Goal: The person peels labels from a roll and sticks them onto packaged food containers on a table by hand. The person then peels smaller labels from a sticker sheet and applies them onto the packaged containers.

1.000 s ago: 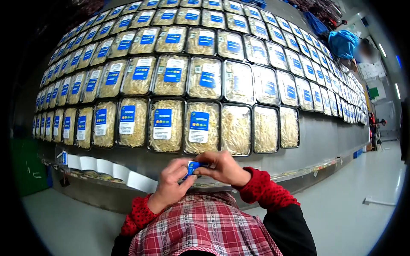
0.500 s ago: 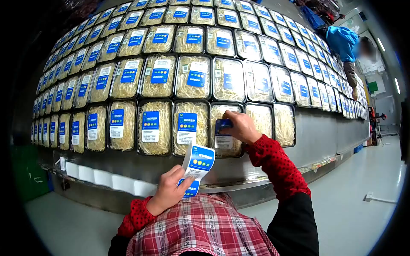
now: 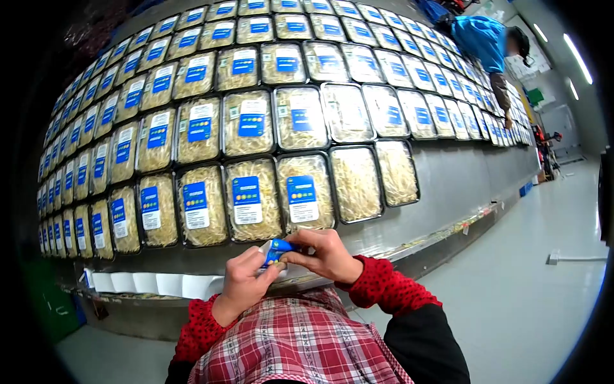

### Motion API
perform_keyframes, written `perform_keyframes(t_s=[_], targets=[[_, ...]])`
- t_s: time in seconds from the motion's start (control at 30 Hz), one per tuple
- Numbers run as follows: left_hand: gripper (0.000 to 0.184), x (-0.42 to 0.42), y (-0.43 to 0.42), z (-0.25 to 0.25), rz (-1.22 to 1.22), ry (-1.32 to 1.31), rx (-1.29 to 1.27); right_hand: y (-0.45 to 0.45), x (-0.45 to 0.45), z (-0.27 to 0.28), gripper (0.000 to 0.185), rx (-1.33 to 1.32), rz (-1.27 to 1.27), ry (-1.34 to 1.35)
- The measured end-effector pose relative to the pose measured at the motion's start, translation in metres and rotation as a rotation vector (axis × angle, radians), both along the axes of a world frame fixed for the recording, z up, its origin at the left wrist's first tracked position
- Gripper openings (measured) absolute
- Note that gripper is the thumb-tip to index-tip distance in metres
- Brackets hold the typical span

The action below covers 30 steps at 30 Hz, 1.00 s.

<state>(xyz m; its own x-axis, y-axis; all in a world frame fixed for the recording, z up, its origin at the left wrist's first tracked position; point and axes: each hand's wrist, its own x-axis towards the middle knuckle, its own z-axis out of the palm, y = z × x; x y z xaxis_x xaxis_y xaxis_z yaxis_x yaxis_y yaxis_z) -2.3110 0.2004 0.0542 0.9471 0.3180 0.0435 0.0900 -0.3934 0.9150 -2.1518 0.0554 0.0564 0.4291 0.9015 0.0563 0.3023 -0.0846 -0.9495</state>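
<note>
My left hand (image 3: 246, 280) is closed around a strip of blue and white labels (image 3: 275, 248), low in front of the table edge. At the strip's upper end, my right hand (image 3: 327, 257) pinches a blue label with thumb and finger; the fingers partly hide it. Just beyond my hands stands a black tray of bean sprouts (image 3: 289, 168) under clear film, with a blue and white label on top. To its right are two sprout trays, a nearer one (image 3: 357, 184) and an end one (image 3: 398, 171), with no label on their film.
Rows of labelled sprout trays (image 3: 198, 128) cover much of the metal table (image 3: 460, 176). A white paper strip (image 3: 160, 283) lies along its front edge. At the far right, a person in a blue top (image 3: 480, 40) leans over the trays.
My right hand has left the tray, where a label now lies flat, and come back to the label strip. The view has shifted, and the strip is lower between both hands.
</note>
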Motion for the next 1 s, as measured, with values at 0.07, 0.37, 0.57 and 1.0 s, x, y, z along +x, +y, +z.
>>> perform_keyframes(t_s=[0.07,0.37,0.57,1.0], targets=[[0.015,0.004,-0.011,-0.006,0.152,0.046,-0.11,-0.011,0.009,0.0,0.022,0.056,-0.032,-0.041],[0.015,0.016,-0.031,-0.006,0.033,0.002,-0.143,-0.043,0.193,-0.004,0.03,-0.425,-0.066,-0.328],[0.013,0.016,-0.018,0.0,-0.031,0.014,0.028,-0.044,0.158,-0.038,0.066,-0.419,-0.271,-0.837],[0.015,0.042,-0.023,-0.002,0.006,-0.042,-0.019,-0.035,0.031,0.007,0.025,-0.004,-0.052,0.11]])
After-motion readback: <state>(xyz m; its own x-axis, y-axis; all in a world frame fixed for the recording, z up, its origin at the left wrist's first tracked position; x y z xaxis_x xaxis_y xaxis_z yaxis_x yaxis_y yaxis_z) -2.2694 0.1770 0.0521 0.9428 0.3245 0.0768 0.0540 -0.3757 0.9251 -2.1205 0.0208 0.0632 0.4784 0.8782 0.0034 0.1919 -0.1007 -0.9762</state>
